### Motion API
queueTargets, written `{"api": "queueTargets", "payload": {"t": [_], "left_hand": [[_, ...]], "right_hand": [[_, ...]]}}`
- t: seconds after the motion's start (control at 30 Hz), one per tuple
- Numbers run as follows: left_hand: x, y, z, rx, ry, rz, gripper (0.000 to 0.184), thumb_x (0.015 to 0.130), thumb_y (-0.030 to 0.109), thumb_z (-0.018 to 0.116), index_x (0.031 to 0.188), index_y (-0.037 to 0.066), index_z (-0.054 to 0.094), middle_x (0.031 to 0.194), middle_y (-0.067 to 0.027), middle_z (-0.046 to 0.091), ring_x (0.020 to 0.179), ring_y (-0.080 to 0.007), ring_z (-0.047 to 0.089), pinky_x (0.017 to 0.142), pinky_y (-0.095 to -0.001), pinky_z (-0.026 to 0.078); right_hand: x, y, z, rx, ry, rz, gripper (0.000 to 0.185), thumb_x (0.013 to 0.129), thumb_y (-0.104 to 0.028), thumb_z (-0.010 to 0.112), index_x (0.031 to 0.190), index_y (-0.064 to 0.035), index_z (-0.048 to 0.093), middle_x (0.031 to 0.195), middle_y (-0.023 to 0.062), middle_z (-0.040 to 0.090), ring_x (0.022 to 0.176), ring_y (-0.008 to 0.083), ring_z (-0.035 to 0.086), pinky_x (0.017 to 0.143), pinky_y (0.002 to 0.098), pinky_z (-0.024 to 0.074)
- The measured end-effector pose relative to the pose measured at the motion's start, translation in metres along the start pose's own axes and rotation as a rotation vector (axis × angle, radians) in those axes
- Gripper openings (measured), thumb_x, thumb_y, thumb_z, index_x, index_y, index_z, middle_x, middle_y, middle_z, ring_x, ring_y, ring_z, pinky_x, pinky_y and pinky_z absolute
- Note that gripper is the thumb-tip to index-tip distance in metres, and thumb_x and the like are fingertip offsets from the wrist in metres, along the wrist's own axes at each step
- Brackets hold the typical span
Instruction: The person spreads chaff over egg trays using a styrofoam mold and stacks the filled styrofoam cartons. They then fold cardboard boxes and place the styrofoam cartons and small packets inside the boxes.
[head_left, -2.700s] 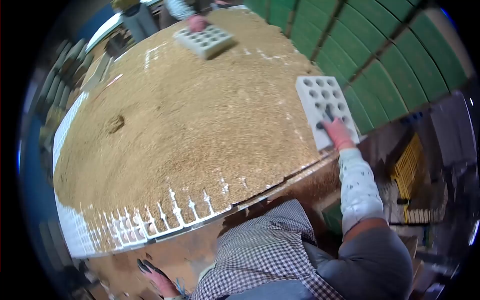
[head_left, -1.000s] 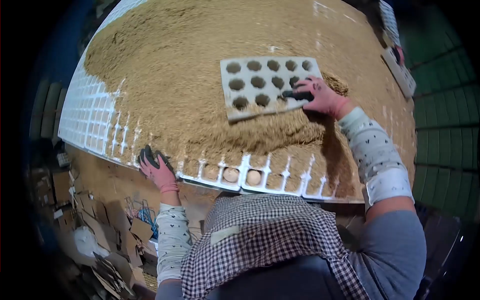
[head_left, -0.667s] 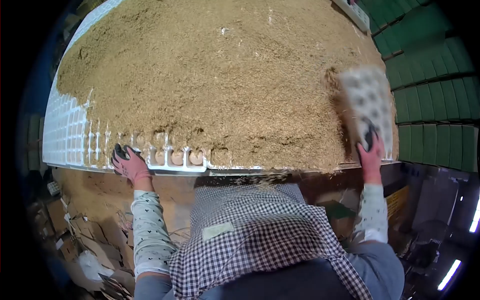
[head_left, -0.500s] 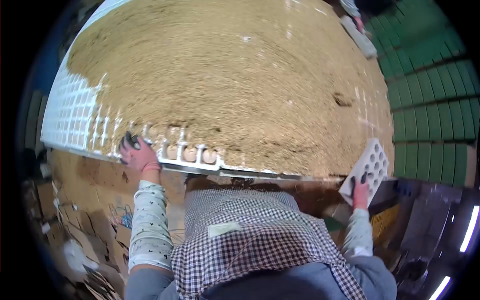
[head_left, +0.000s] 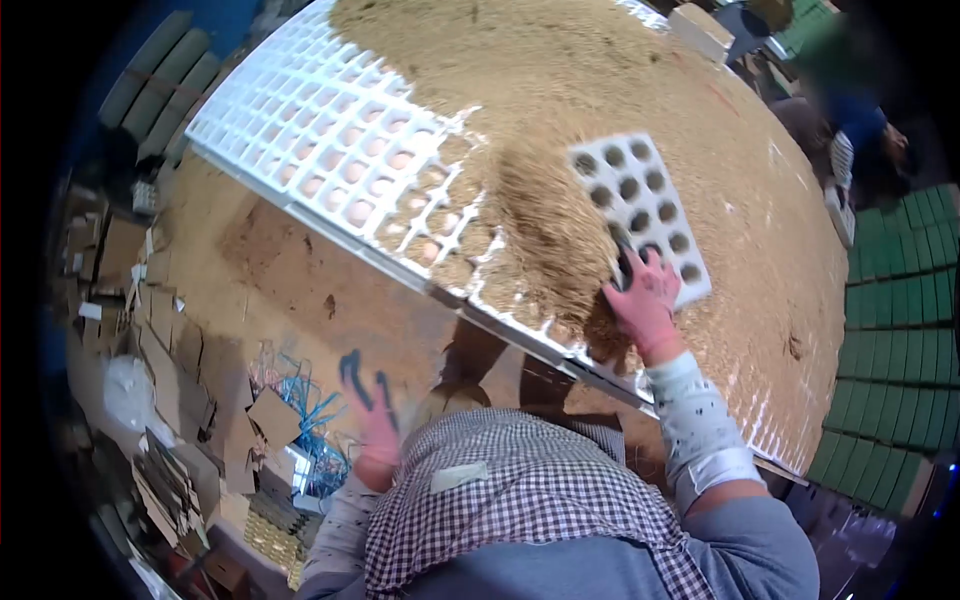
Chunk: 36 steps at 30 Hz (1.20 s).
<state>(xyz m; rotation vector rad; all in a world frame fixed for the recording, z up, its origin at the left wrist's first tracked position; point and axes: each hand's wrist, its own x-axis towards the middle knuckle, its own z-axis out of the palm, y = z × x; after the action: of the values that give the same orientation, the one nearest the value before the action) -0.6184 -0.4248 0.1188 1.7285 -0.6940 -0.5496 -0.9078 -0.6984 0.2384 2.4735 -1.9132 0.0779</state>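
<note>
My right hand (head_left: 645, 295), in a pink glove with dark fingertips, grips the lower edge of a pale block with rows of round holes (head_left: 640, 205). The block stands against a ridge of loose brown grain-like material (head_left: 550, 210) on the wide table. My left hand (head_left: 372, 415), gloved alike and slightly blurred, hangs in the air off the table's front edge with fingers apart and nothing in it. White trays with round compartments (head_left: 330, 165) lie at the left; round pinkish eggs (head_left: 360, 212) sit in many compartments. Loose material partly covers the nearer compartments.
A co-worker (head_left: 860, 130) is at the far right edge, one hand by another pale block (head_left: 840, 215). Green stacked boxes (head_left: 890, 350) line the right. Cardboard pieces (head_left: 180, 370), blue strings (head_left: 305, 410) and egg cartons (head_left: 270, 540) lie on the floor at lower left.
My right hand has brought the block from the table's right front edge onto the loose material, towards the left. My left hand has left the table edge. The view has turned, showing more trays.
</note>
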Motion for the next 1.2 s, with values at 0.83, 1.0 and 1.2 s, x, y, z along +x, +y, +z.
{"api": "queueTargets", "payload": {"t": [0.83, 1.0, 1.2], "left_hand": [[0.162, -0.011, -0.010, -0.066, -0.119, -0.241, 0.051, 0.095, 0.026, 0.048, 0.139, 0.006, 0.032, 0.142, -0.0123, 0.031, 0.131, -0.0243, 0.030, 0.107, -0.0373, 0.026], [0.171, -0.036, 0.039, 0.617, -0.466, 0.326, 0.062, 0.093, 0.032, 0.052, 0.140, 0.000, 0.026, 0.141, -0.0161, 0.031, 0.126, -0.0269, 0.035, 0.106, -0.0370, 0.026], [0.146, 0.015, 0.123, -0.180, 0.007, -0.274, 0.067, 0.092, 0.034, 0.053, 0.143, 0.004, 0.020, 0.140, -0.0149, 0.033, 0.123, -0.0286, 0.040, 0.102, -0.0406, 0.034]], "right_hand": [[-0.147, 0.155, 0.016, -0.248, -0.222, 0.636, 0.038, 0.087, -0.027, 0.049, 0.116, -0.0035, 0.057, 0.119, 0.0232, 0.054, 0.099, 0.0390, 0.059, 0.092, 0.0458, 0.0428], [-0.110, 0.111, 0.007, 0.098, 0.062, 0.286, 0.043, 0.080, -0.038, 0.052, 0.109, -0.0064, 0.059, 0.108, 0.0197, 0.059, 0.093, 0.0352, 0.061, 0.092, 0.0436, 0.0412], [-0.173, 0.413, -0.050, 0.144, 0.488, 0.937, 0.059, 0.073, -0.051, 0.057, 0.113, -0.0069, 0.058, 0.107, 0.0190, 0.062, 0.098, 0.0378, 0.060, 0.091, 0.0464, 0.0421]]}}
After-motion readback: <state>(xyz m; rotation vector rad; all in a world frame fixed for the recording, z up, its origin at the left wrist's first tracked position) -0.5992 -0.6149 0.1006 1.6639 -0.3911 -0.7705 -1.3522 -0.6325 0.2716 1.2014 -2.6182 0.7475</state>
